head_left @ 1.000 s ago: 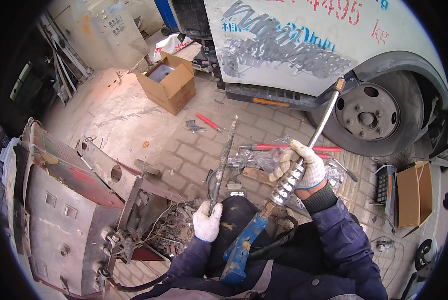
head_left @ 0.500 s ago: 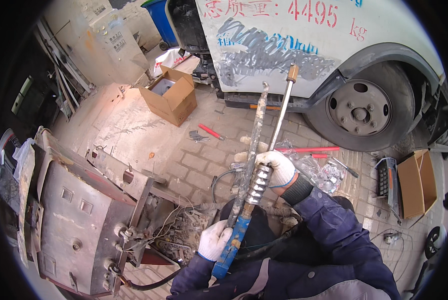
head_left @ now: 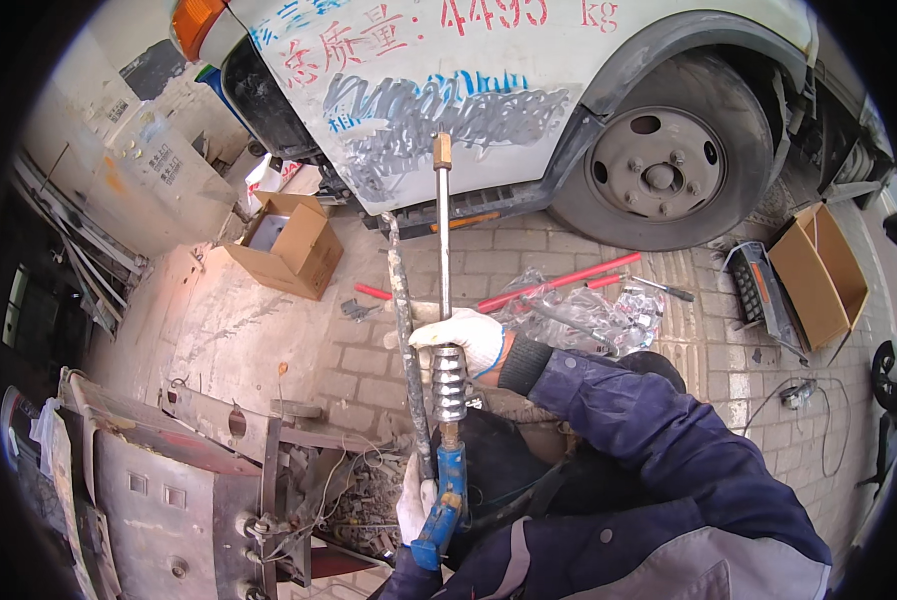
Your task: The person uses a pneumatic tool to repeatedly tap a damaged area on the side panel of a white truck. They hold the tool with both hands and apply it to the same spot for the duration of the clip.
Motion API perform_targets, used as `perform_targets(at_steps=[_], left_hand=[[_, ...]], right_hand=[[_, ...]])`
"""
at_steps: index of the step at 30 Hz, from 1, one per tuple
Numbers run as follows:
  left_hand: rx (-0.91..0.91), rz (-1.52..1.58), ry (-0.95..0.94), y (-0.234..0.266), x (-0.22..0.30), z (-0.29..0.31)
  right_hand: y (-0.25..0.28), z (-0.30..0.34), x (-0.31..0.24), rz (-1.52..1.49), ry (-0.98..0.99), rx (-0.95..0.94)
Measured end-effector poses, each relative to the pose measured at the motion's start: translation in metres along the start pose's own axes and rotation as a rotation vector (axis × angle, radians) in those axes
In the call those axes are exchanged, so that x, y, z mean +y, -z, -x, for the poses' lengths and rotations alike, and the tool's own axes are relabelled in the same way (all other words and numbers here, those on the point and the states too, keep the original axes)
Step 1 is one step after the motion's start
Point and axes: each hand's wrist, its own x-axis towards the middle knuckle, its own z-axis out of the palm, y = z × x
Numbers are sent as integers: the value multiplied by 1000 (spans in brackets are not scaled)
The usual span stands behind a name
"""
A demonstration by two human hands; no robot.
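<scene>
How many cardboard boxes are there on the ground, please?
2: the left cardboard box sits near the front of the truck; the right cardboard box stands to the right of the wheel. Others could be hidden.

Seeing glossy metal on coil (head_left: 449,382) and shaft (head_left: 444,240), rough crust on dark rod (head_left: 401,300), scuffed finish on blue handle (head_left: 449,492), cloth glove (head_left: 472,337), matt cardboard box (head_left: 304,258).

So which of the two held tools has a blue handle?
The tool with the shiny ribbed section, in the right hand; the blue handle is its near end. The mottled rod in the left hand shows no blue.
</scene>
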Motion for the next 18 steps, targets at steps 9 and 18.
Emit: perform_targets(at_steps=[9, 18], left_hand=[[147, -332, -342, -7, -18, -47], [-413, -325, -179, 21, -35, 32]], right_hand=[[5, -18, 1, -87, -157, 59], [8, -48, 17, 124, -171, 354]])
